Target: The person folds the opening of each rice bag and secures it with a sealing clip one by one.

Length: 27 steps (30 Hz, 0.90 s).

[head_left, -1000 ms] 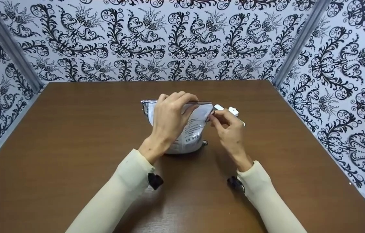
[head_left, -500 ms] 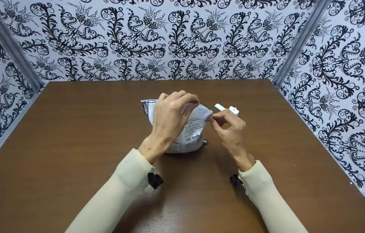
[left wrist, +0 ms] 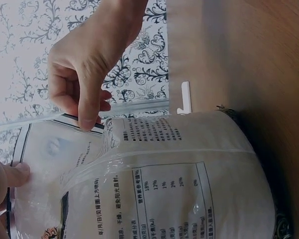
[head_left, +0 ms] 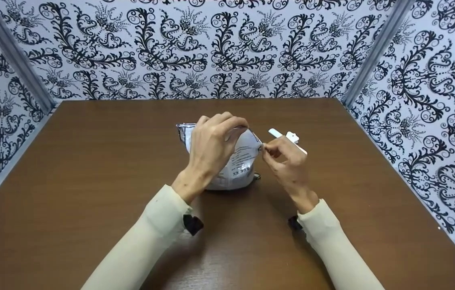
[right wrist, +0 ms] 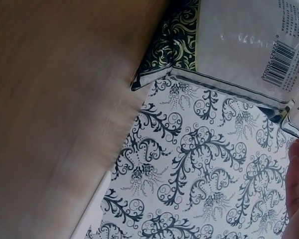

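A whitish printed plastic food bag point(head_left: 240, 159) stands upright and bulging on the table in the head view. My left hand point(head_left: 211, 145) grips its top edge, fingers over the far side and thumb on the near side. The bag's upper right corner is pinched between thumb and fingers of my right hand point(head_left: 290, 163). In the left wrist view, the right hand point(left wrist: 92, 62) pinches the dark-striped edge, and printed text and a table cover the bag's side. A barcode and black-gold pattern show on the bag point(right wrist: 234, 45) in the right wrist view. Its contents are hidden.
Behind my right hand lies a white plastic strip point(head_left: 275, 132) with a small scalloped piece point(head_left: 292, 137), partly hidden by that hand. The brown wooden table point(head_left: 90, 161) meets patterned walls point(head_left: 187, 48) at the back and sides.
My right hand has shifted slightly right and down, drawing the bag's corner lower so the top edge slants. More of the white strip shows. The left hand has stayed nearly still.
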### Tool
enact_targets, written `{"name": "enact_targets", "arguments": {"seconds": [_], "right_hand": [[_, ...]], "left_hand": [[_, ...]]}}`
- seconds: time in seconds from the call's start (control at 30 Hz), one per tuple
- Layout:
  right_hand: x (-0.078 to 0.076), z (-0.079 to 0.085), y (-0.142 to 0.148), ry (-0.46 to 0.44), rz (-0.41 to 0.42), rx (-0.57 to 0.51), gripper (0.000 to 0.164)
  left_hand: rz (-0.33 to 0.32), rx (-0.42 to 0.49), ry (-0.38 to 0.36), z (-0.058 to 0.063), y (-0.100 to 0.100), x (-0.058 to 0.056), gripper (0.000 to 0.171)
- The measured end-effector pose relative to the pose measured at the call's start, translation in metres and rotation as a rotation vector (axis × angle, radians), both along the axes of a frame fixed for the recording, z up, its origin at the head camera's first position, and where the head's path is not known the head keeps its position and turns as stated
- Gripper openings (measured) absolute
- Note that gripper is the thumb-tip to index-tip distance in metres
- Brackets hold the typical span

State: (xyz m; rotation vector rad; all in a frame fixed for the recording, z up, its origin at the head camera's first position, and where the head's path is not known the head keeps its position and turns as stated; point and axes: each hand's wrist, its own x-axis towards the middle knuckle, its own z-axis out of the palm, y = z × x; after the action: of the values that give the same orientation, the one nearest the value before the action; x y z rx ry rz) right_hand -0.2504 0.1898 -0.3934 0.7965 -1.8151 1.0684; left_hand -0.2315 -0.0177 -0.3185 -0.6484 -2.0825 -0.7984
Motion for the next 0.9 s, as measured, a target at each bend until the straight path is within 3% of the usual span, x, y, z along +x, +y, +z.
{"name": "enact_targets", "arguments": {"seconds": [0.6,0.73,0.9], "right_hand": [[-0.0013,-0.0046,0.0025,0.007,-0.029,0.050,0.012],[0.0003,-0.0039,0.0018,-0.039,-0.020,0.043,0.010],[0.0024,-0.0016,0.0008,-0.173,0.024,0.000,0.013]], "left_hand": [[-0.009,-0.013,0.040,-0.0032,0.0044,-0.0003,0.015],[-0.019,-0.023,0.049,-0.0038,0.0046,0.0000,0.017],[-0.035,-0.029,0.054,-0.0040,0.0052,0.0004,0.016]]}}
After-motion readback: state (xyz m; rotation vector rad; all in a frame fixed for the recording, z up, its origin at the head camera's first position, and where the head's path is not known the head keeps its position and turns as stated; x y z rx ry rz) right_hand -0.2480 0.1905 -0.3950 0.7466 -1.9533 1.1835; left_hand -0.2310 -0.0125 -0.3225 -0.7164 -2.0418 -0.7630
